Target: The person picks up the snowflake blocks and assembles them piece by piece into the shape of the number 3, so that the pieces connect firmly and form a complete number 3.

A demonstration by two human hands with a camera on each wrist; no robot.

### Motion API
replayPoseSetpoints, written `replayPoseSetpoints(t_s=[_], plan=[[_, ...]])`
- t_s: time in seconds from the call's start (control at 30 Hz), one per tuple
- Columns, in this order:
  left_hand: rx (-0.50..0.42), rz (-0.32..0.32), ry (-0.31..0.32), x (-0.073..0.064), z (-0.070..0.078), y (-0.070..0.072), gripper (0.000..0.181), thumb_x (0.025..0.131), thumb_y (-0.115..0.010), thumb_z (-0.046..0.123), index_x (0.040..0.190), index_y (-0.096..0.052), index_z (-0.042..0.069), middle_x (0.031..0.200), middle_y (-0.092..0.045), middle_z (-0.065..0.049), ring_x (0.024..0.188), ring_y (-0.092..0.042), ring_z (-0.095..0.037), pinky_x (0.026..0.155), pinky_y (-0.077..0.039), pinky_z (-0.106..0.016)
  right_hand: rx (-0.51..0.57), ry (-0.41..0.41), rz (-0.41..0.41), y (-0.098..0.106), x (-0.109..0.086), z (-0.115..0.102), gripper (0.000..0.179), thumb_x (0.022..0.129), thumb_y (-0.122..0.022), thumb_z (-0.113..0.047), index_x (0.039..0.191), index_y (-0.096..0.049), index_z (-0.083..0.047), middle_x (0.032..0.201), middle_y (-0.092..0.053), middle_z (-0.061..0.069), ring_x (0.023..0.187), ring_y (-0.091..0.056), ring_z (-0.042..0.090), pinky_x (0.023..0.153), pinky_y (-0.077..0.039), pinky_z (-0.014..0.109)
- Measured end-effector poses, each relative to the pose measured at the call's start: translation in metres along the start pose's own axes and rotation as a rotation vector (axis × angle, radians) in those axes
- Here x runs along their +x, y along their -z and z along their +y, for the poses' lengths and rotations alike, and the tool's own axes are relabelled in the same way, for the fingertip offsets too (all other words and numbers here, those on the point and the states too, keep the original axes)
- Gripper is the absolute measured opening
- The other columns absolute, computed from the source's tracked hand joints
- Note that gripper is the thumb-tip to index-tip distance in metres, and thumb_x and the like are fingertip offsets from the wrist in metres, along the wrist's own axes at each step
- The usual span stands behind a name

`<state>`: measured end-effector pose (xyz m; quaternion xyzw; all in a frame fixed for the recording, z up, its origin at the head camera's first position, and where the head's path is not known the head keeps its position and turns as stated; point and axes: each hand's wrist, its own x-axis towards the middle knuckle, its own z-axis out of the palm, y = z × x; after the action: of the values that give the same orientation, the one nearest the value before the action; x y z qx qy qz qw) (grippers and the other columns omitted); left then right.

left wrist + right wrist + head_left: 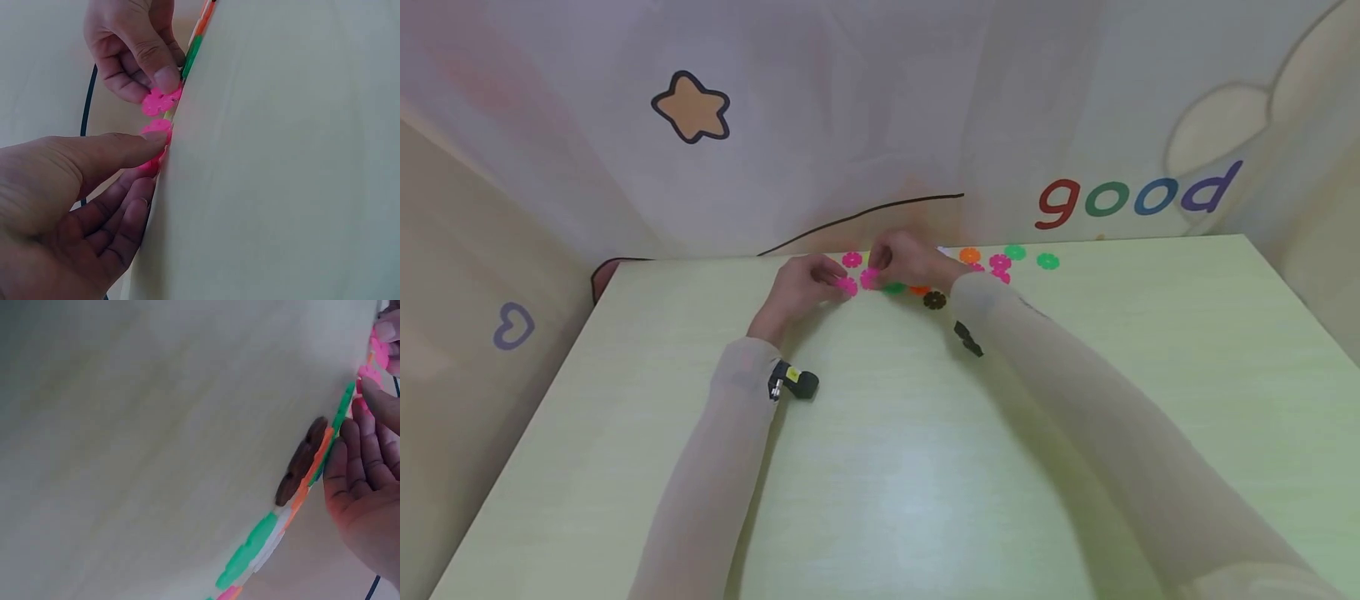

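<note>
Near the far edge of the table, my left hand [797,292] pinches a pink flower-shaped plastic disc [847,287] between thumb and fingers. Just to its right, my right hand [906,260] pinches a second pink disc [869,278], notched around its rim. The two discs face each other with a small gap, seen in the left wrist view between the left thumb [140,149] and the right thumb [165,80]. A green disc [892,288] lies below the right hand, partly covered by it. In the right wrist view the right fingers [353,456] are close beside several flat discs.
Another pink disc [852,259] lies behind the hands at the table's back edge. To the right are a brown disc [935,300], an orange disc [970,255], a pink disc [1000,262] and a green disc [1048,262]. A printed cloth [850,125] rises behind the pale table [880,467].
</note>
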<state>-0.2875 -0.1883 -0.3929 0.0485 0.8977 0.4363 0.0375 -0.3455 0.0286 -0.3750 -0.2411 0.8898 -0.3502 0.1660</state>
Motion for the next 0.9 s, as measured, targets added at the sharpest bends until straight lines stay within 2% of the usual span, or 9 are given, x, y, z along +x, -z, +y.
replayPoseSetpoints(t_s=[0.2, 0.37, 0.53, 0.67, 0.8, 0.9], plan=[[-0.009, 0.006, 0.006, -0.006, 0.004, 0.002, 0.028, 0.098, -0.078, 0.012, 0.124, -0.073, 0.002, 0.116, -0.073, -0.015, 0.109, -0.067, -0.03, 0.096, -0.055, -0.04, 0.096, 0.053, 0.041, 0.005, -0.011, 0.004, 0.018, 0.099, -0.075, -0.008, 0.115, -0.069, -0.003, 0.112, -0.069, 0.012, 0.104, -0.063, 0.028, 0.091, -0.058, 0.035], [-0.026, 0.02, -0.002, -0.012, 0.01, 0.004, 0.029, 0.098, -0.077, 0.01, 0.125, -0.074, -0.001, 0.115, -0.074, -0.017, 0.104, -0.068, -0.03, 0.083, -0.055, -0.032, 0.196, 0.105, 0.093, 0.009, -0.028, 0.004, 0.014, 0.1, -0.072, -0.005, 0.114, -0.07, -0.003, 0.111, -0.072, 0.011, 0.104, -0.066, 0.027, 0.093, -0.058, 0.037], [-0.159, -0.01, -0.007, -0.021, 0.024, 0.002, 0.028, 0.101, -0.072, 0.004, 0.127, -0.071, -0.005, 0.114, -0.072, -0.019, 0.099, -0.072, -0.034, 0.083, -0.061, -0.028, 0.325, 0.175, 0.152, 0.012, -0.049, 0.002, 0.01, 0.101, -0.073, -0.005, 0.11, -0.072, -0.004, 0.107, -0.074, 0.011, 0.105, -0.068, 0.036, 0.095, -0.059, 0.046], [-0.284, -0.039, -0.018, -0.028, 0.037, 0.001, 0.028, 0.102, -0.068, 0.002, 0.129, -0.068, -0.007, 0.116, -0.072, -0.022, 0.102, -0.072, -0.036, 0.084, -0.064, -0.033, 0.342, 0.219, 0.203, 0.014, -0.063, 0.001, 0.009, 0.101, -0.074, -0.007, 0.109, -0.073, -0.005, 0.106, -0.075, 0.008, 0.106, -0.069, 0.038, 0.096, -0.059, 0.053], [-0.341, -0.051, -0.024, -0.033, 0.045, 0.001, 0.027, 0.103, -0.068, 0.003, 0.128, -0.068, -0.007, 0.117, -0.073, -0.021, 0.098, -0.073, -0.029, 0.083, -0.064, -0.032, 0.377, 0.221, 0.234, 0.016, -0.076, -0.001, 0.011, 0.1, -0.076, -0.011, 0.111, -0.074, -0.007, 0.108, -0.076, 0.005, 0.107, -0.069, 0.038, 0.096, -0.058, 0.056], [-0.389, -0.058, -0.02, -0.038, 0.052, 0.001, 0.027, 0.103, -0.068, 0.003, 0.129, -0.068, -0.007, 0.117, -0.073, -0.022, 0.097, -0.075, -0.032, 0.083, -0.064, -0.032, 0.429, 0.221, 0.268, 0.017, -0.085, -0.002, 0.013, 0.1, -0.077, -0.012, 0.112, -0.074, -0.008, 0.108, -0.078, 0.005, 0.104, -0.07, 0.036, 0.097, -0.057, 0.057]])
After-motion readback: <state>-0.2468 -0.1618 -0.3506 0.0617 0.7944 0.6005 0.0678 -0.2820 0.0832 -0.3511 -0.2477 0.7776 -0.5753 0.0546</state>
